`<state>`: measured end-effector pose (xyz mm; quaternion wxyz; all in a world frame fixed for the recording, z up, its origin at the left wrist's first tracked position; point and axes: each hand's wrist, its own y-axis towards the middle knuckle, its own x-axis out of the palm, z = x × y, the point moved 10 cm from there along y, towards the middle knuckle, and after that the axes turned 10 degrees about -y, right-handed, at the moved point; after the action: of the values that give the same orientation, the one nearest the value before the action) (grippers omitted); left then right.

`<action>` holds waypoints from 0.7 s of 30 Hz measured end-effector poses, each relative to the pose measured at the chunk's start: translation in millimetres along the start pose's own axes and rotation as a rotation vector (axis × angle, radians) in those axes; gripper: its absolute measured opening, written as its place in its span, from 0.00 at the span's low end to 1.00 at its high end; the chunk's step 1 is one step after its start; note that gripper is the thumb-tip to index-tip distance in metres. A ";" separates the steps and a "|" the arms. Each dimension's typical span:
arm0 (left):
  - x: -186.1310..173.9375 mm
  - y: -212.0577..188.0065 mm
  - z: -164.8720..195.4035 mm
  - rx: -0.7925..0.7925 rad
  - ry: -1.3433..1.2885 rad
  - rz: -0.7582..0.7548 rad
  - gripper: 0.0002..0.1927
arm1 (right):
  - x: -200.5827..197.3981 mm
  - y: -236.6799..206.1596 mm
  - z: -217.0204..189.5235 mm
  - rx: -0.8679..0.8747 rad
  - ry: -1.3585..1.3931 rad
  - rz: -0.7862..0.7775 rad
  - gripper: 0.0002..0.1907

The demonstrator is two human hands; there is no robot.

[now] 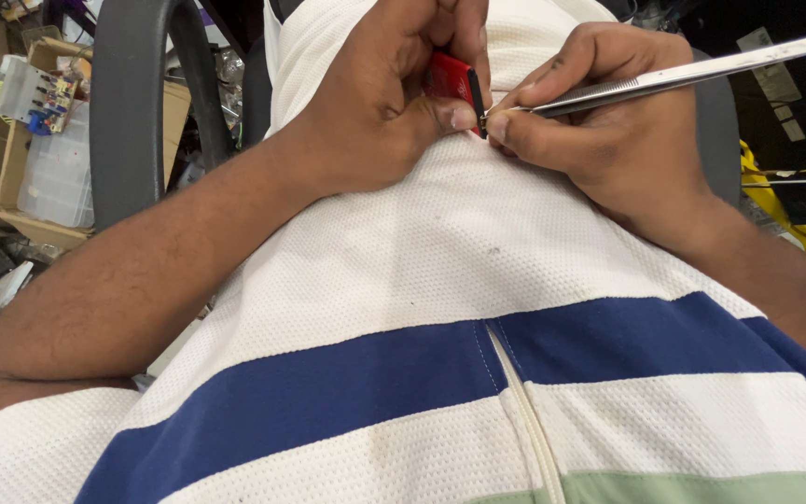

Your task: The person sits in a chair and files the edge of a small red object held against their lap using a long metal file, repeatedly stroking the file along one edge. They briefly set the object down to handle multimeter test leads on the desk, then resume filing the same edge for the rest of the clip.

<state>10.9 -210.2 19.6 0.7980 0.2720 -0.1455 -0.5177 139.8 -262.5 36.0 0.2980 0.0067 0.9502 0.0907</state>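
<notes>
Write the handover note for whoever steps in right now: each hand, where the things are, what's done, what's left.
Left hand: closed on a small red part, pinched between thumb and fingers, held over the lap against the white striped shirt.
Right hand: closed on metal tweezers, tips at the dark edge of the red part, beside the left thumb.
Around: black chair armrest to the left; beyond it, a cardboard box with a clear plastic case.
Done: part and tweezers are both in a firm grip, tips brought together.
Left: cannot tell whether the tweezers have caught anything; the contact point is too small to see.
</notes>
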 end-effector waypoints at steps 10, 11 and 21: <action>-0.9 -1.7 -2.4 0.018 -0.034 -0.002 0.22 | -0.1 3.6 -7.2 -0.032 -0.001 -0.008 0.08; -0.6 -2.3 -2.3 0.018 -0.029 0.003 0.22 | 0.0 3.3 -5.6 -0.016 0.030 -0.008 0.08; -1.6 -2.5 1.2 0.025 -0.041 0.015 0.21 | 0.1 2.8 -2.8 -0.020 0.107 0.019 0.08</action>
<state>7.8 -209.9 19.2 0.7952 0.2701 -0.1702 -0.5155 138.0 -260.2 38.7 0.2459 0.0079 0.9637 0.1034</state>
